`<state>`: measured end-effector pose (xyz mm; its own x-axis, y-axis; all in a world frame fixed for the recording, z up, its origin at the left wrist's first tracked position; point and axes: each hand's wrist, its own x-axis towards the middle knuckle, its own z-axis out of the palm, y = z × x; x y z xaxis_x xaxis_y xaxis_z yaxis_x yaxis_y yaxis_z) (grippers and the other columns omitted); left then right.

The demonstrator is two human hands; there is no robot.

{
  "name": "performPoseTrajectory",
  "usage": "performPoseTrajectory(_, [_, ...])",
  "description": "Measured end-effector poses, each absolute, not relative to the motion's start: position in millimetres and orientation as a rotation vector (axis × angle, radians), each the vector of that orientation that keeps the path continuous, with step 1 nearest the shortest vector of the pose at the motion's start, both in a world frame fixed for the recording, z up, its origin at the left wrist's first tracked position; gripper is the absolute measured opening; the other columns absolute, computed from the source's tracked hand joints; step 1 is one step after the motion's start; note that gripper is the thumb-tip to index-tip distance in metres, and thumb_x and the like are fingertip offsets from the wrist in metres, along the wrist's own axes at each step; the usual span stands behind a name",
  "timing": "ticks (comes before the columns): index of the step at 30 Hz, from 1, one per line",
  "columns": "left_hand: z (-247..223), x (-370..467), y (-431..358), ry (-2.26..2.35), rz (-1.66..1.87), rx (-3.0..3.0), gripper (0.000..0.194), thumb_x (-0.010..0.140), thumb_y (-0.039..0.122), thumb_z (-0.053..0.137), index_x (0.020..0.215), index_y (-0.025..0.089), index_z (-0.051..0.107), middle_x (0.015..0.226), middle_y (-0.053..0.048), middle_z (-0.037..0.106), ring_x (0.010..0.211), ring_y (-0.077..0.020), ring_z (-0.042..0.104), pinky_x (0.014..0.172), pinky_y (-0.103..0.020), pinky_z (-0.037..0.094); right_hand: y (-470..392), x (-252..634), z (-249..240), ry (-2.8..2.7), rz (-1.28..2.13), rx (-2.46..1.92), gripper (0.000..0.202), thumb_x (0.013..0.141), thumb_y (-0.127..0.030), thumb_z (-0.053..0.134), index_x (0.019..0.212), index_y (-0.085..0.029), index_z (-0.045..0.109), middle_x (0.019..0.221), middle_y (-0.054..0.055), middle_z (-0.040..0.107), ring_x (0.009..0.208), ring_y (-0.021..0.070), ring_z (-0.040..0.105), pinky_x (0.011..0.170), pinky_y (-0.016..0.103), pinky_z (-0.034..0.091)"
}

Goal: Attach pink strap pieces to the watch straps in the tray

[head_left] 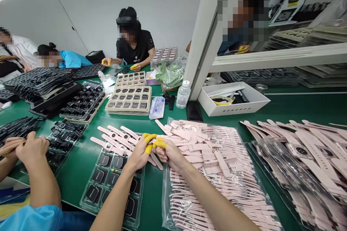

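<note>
A big green table fills the room, with a plain white wall behind it and a bright strip light at the top left. A white post stands up from the middle of the table.

At the near edge, the left hand and the right hand meet, fingertips together. Both wear yellow finger covers. They pinch a pink watch strap between them, and the strap sticks out below the left hand. You cannot see how tight the pinch is.

Under the left arm lies a clear tray with dark square watch bodies in its little pockets. Just behind it lies a row of finished pink watches. Under the right arm a clear bag is spread flat, heaped with loose pink straps. Near the right edge sits another pile of pink watches under clear wrap.

Farther back, in the middle, a tan tray holds rows of dark watch faces. A water bottle stands beside the post, and a white box with small tools sits just to its right. Black trays are stacked toward the left edge.

At the near left corner, another person's hands work on black straps. More people sit at the far edge.
</note>
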<state>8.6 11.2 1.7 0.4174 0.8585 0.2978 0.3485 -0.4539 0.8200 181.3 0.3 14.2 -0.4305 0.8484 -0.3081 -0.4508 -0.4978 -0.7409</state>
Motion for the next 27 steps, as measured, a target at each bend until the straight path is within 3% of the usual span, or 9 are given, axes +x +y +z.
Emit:
performPoseTrajectory(11, [6.3,7.7,7.9,0.948,0.923,2.007,0.041,0.106,0.033,0.041,0.141,0.021,0.06,0.122,-0.013,0.06,0.116,-0.0271,0.059,0.107,-0.046,0.048,0.9,185.5,16.7,-0.752,1.988,-0.966,0.034,0.067,-0.046,0.073,0.076,-0.022,0.051,0.047,-0.012,0.038,0.039,0.0041,0.021,0.039,0.018,0.017])
performPoseTrajectory(20, [-1.3,7.7,5.3,1.112,0.789,2.216,0.038,0.1,0.026,0.048,0.134,0.02,0.065,0.12,-0.016,0.063,0.114,-0.029,0.06,0.103,-0.047,0.053,0.9,186.8,14.2,-0.898,1.986,-1.1,0.026,0.066,-0.041,0.065,0.075,-0.022,0.05,0.047,-0.013,0.035,0.039,0.0035,0.018,0.039,0.019,0.012])
performPoseTrajectory(27, [0.1,7.2,7.5,1.028,0.901,1.934,0.039,0.105,0.037,0.044,0.129,0.021,0.07,0.123,-0.013,0.069,0.116,-0.0271,0.063,0.108,-0.047,0.05,-1.4,186.1,17.7,-0.881,1.984,-1.007,0.033,0.071,-0.047,0.072,0.077,-0.021,0.052,0.049,-0.011,0.039,0.039,0.0043,0.022,0.04,0.019,0.016])
